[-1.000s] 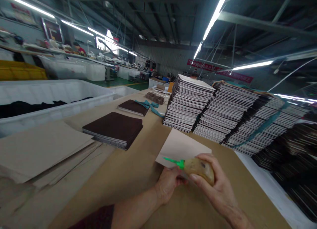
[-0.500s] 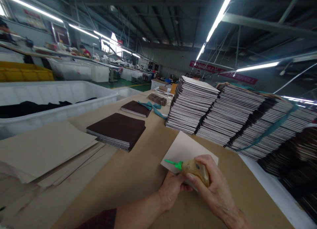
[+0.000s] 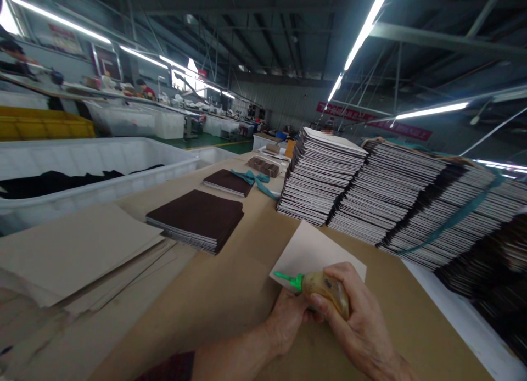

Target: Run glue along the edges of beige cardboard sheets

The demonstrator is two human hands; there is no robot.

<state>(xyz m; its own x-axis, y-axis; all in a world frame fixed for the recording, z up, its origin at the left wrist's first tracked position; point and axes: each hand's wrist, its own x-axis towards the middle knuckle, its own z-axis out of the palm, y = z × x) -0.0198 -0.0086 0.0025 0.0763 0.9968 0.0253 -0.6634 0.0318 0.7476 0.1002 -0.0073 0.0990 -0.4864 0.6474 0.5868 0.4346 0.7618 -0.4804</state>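
Observation:
My right hand (image 3: 354, 326) is wrapped round a yellowish glue bottle (image 3: 325, 289) with a green nozzle pointing left. The nozzle tip sits over the near left corner of a pale card sheet (image 3: 315, 250) lying on the brown paper-covered table (image 3: 214, 298). My left hand (image 3: 290, 318) is curled under the bottle, at the near edge of the sheet. Its fingers are bent, and what they press on is hidden by the bottle and my right hand.
Tall leaning stacks of dark-and-white boards (image 3: 370, 194) run along the right. Two low stacks of dark brown boards (image 3: 196, 219) lie centre-left, one with a teal ribbon (image 3: 253, 179). Tan cardboard sheets (image 3: 69, 255) lie at left, behind them a white bin (image 3: 94, 169).
The view has shifted slightly; both hands and the bottle stay together at the sheet's near edge, the nozzle a little lower over its corner.

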